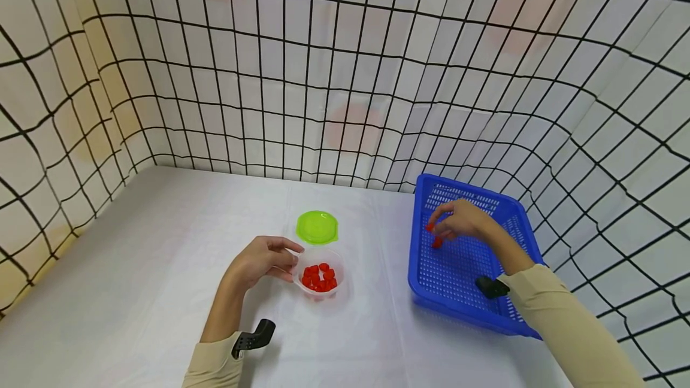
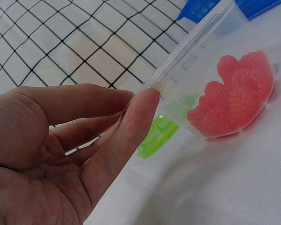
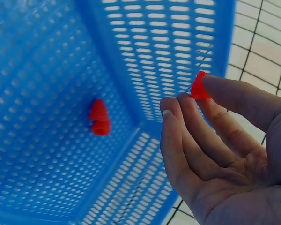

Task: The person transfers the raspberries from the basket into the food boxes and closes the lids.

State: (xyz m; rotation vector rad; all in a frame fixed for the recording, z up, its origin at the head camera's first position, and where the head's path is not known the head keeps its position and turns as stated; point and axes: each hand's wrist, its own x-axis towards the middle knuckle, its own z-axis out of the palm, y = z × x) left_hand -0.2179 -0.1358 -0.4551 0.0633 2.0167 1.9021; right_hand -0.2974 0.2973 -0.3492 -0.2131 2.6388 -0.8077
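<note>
My left hand (image 1: 264,262) pinches the rim of a clear plastic bowl (image 1: 326,254), thumb on one side and fingers on the other. Inside the bowl lie several red raspberries (image 2: 239,93), gathered at its bottom. Over at the right, my right hand (image 1: 460,220) reaches into a blue perforated basket (image 1: 447,271). A single raspberry (image 3: 199,86) is held between its thumb and fingertip, above the basket floor. Two red raspberries (image 3: 99,117) lie close together on that floor, below the hand.
Just behind the bowl a bright green lid (image 1: 317,227) lies flat on the white tablecloth (image 1: 372,304). Black wire mesh (image 1: 334,76) in front of white cloth rises behind and on both sides. The basket stands near the mesh at the right.
</note>
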